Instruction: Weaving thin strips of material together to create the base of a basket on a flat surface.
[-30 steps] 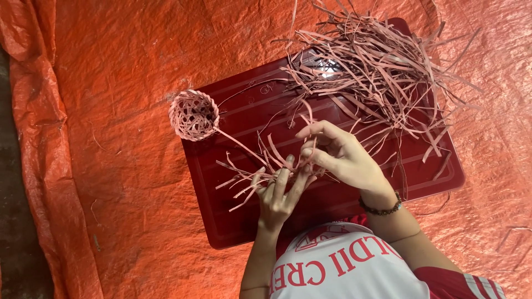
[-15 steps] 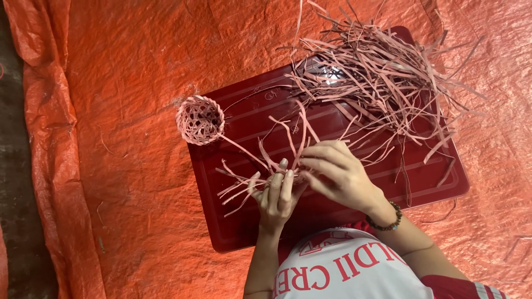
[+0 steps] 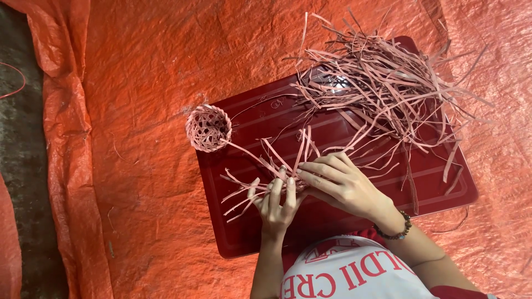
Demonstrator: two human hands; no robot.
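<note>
**A:** So what are the hands actually doing here? Hard to read from the head view.

**B:** Both are bunched on a small cluster of flat pinkish-tan weaving strips (image 3: 266, 174) lying on the dark red glossy plastic tray (image 3: 332, 221). The left hand (image 3: 275, 202) lies palm down with its fingers stretched toward 12 o'clock, pressing on the strips. The right hand (image 3: 341, 182) comes in from about 4 o'clock, fingers curled and pointing toward 9, pinching the strip ends right where they cross. So both are closed on that same little bundle, fingertips almost touching each other.

**A:** And the loose ends?

**B:** They fan out from the hands, some toward 8 o'clock over the tray, a few sticking up toward 12. One long strip runs off toward 10 o'clock to a small round woven basket-like ball (image 3: 208, 128) sitting on the tray's corner, partly over the edge.

**A:** What else is around?

**B:** A big messy pile of loose strips of the same colour (image 3: 382, 83) at roughly 1 o'clock from the hands, spilling past the tray. Everything sits on a crinkly orange tarp (image 3: 138, 83). There's a beaded dark bracelet (image 3: 394, 228) on the right wrist, and a white shirt with red trim (image 3: 343, 274) at the bottom edge.
</note>
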